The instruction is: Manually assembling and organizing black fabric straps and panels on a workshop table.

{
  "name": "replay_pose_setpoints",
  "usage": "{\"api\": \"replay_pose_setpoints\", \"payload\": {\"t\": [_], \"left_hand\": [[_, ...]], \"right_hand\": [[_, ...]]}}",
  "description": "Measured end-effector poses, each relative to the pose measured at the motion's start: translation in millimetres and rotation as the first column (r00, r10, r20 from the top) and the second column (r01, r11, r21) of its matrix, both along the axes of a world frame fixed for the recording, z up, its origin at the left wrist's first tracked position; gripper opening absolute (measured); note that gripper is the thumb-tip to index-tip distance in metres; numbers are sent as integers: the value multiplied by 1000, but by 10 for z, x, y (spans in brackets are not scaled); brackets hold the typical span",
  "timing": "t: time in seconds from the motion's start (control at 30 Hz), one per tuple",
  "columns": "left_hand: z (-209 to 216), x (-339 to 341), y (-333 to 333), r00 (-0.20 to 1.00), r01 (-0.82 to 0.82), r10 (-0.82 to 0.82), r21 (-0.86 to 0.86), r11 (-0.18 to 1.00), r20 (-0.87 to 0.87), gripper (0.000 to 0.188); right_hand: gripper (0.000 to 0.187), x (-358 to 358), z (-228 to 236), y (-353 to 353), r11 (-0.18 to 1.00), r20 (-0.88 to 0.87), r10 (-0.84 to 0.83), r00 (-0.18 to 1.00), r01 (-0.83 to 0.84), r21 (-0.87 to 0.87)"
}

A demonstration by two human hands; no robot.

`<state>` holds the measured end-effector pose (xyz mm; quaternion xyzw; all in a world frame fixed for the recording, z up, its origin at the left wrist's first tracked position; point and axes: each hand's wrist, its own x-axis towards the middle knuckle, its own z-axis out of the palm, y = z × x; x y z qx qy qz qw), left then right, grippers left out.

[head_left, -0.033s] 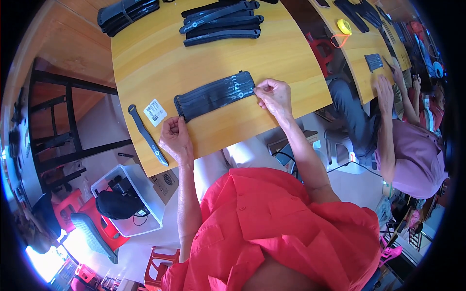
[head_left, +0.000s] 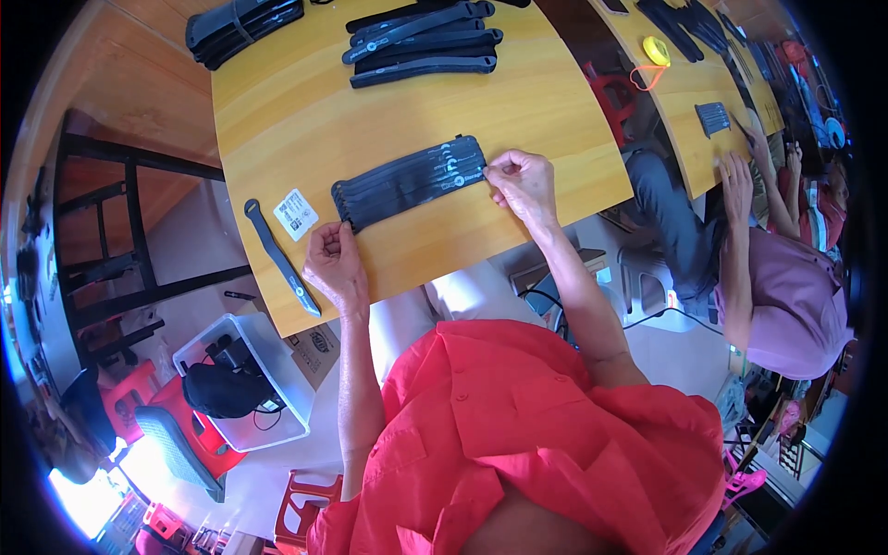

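Observation:
A flat row of black straps (head_left: 407,183) laid side by side, with pale print near one end, lies on the wooden table in front of me. At its near left corner my left hand (head_left: 334,264) pinches the end of a strap between thumb and fingers. My right hand (head_left: 524,188) is closed at the opposite end, its fingertips pinching the strap end at the right edge. A single loose strap (head_left: 280,257) with a slotted end lies to the left, beside a white printed label (head_left: 296,215).
Stacked straps (head_left: 421,46) and a bound bundle (head_left: 242,30) lie on the table's (head_left: 518,102) far side. A plastic bin (head_left: 294,407) stands on the floor at left. At right, a co-worker (head_left: 782,301) sits by another table with a yellow tape measure (head_left: 655,51).
My hands and the row of straps stay in place. At the right, the co-worker's near hand has shifted slightly.

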<state>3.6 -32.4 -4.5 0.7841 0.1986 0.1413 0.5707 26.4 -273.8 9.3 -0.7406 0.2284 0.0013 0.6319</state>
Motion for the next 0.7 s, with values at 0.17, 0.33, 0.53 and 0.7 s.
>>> {"api": "replay_pose_setpoints", "payload": {"t": [0.17, 0.33, 0.53, 0.7], "left_hand": [[-13, -3, 8, 1000, -6, 6, -5, 1000, 5, 5], [-13, 1, -4, 999, 13, -15, 30, 999, 46, 5], [-76, -2, 32, 1000, 12, -12, -3, 1000, 28, 5], [-75, 0, 22, 999, 11, -10, -18, 1000, 37, 5]], "right_hand": [[5, 9, 32, 33, 999, -25, -6, 1000, 5, -35], [4, -2, 23, 28, 1000, 25, -12, 1000, 13, -28], [2, 4, 46, 50, 998, 22, -28, 999, 29, -49], [3, 2, 36, 43, 998, 29, -29, 999, 31, -58]]}}
